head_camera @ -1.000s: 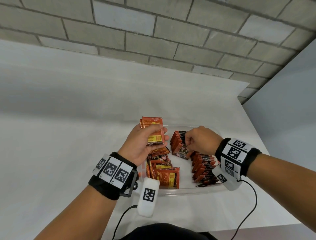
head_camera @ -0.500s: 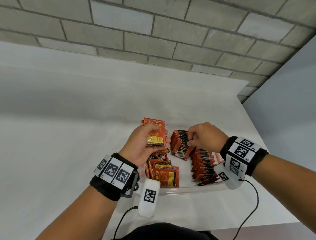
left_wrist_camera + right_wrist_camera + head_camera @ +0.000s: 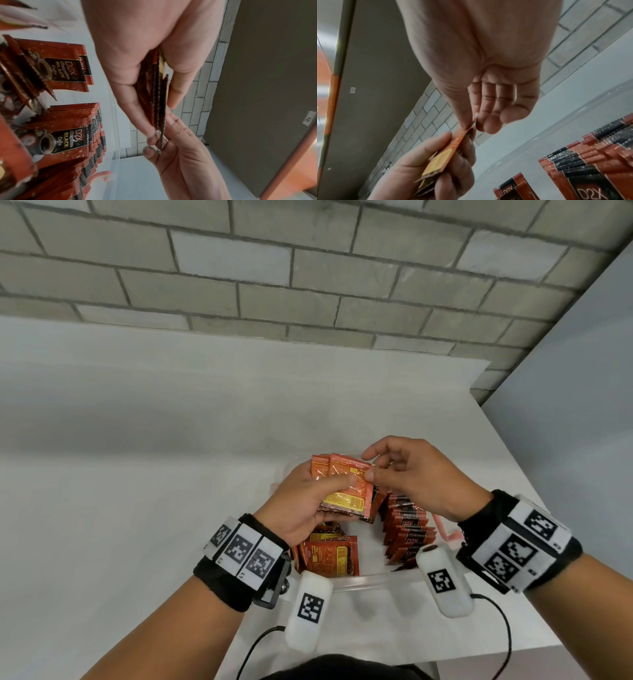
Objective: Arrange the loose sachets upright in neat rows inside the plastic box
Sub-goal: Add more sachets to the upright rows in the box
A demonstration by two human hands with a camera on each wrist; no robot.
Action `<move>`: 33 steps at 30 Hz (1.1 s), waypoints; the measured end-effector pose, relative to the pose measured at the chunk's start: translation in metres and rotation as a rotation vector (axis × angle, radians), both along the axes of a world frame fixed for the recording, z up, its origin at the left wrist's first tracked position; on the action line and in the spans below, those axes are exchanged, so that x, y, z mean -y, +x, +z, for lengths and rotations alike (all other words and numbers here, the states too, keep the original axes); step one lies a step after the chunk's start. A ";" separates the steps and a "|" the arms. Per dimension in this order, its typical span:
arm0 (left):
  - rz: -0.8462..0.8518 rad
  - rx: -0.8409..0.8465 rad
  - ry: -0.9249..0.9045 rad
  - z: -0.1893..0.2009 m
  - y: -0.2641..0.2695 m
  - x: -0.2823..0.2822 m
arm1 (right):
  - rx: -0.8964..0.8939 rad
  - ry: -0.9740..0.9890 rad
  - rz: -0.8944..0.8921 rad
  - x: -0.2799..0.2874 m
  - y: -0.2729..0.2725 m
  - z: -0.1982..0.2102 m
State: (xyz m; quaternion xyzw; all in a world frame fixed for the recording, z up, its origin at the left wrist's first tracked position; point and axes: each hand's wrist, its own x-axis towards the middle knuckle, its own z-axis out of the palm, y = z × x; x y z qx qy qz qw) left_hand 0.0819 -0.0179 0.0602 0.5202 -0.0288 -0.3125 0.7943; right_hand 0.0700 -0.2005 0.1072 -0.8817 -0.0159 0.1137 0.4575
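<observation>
Sachets (image 3: 346,491) orange-red, crimped edges; fanned in left hand (image 3: 301,508)

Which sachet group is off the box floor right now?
The stack of sachets gripped in the left hand, its top corner pinched by the right hand. The other groups sit inside the plastic box.

box (image 3: 370,579) on table (image 3: 137,474) | sachet rows (image 3: 406,530) inside, right | loose sachets (image 3: 329,554) left
</observation>
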 end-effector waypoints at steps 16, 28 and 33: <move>0.150 -0.035 -0.105 0.008 0.003 -0.003 | 0.249 -0.053 0.045 -0.001 -0.032 -0.008; 0.110 -0.001 -0.126 0.008 -0.003 0.000 | 0.025 0.210 -0.118 -0.014 -0.029 0.000; 0.130 -0.001 -0.115 0.007 -0.004 -0.001 | -0.116 0.427 -0.262 -0.016 -0.027 -0.001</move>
